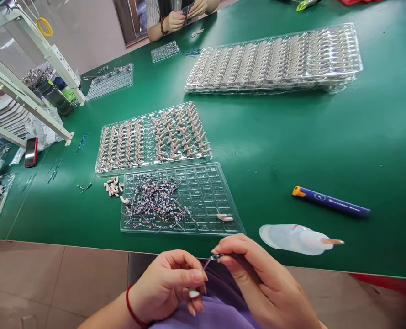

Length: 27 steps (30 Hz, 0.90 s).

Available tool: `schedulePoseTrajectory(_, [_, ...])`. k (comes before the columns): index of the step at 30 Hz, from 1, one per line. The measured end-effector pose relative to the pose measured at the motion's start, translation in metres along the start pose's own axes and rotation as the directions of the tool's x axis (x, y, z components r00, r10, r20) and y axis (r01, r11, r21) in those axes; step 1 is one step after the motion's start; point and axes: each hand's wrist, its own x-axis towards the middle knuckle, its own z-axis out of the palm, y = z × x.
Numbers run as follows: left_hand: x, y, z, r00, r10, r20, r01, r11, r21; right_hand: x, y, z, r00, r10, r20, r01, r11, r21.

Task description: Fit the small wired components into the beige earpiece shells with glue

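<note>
My right hand (257, 274) pinches a small dark wired component (215, 257) between thumb and fingertips, over my lap at the table's front edge. Thin wires run from it to my left hand (175, 283), whose thumb and forefinger are closed on their ends. A small whitish piece (193, 294) shows lower among the left fingers; its kind is hard to make out. Just beyond, a clear plastic tray (203, 183) bears a heap of similar wired components (158, 201) and a couple of pale bent casings (225, 218).
Behind stands another tray (148, 137) filled with pale casings, with loose casings (113, 186) nearby. Stacked filled trays (274, 59) lie farther back. At right are a blue cutter knife (331, 201) and a white squeeze bottle (292, 238). A co-worker's hands (175, 20) are across the table.
</note>
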Motion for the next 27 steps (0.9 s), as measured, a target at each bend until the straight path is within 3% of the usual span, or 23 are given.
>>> schedulePoseTrajectory(6, [-0.0026, 0.0009, 0.0011, 0.988, 0.125, -0.089, -0.122, 0.992, 0.032, 0.0007, -0.0003, -0.0034, 1.0, 0.012, 0.009, -0.012, 1.0, 0.003])
schedulePoseTrajectory(11, [-0.0036, 0.0015, 0.0041, 0.973, 0.165, -0.158, -0.158, 0.986, 0.058, -0.001, -0.0001, -0.0015, 1.0, 0.002, 0.01, -0.002, 1.0, 0.008])
schedulePoseTrajectory(27, [-0.0047, 0.0051, 0.0068, 0.974, 0.167, -0.155, -0.158, 0.985, 0.072, 0.0023, -0.0037, 0.003, 0.999, -0.047, 0.023, 0.047, 0.999, 0.001])
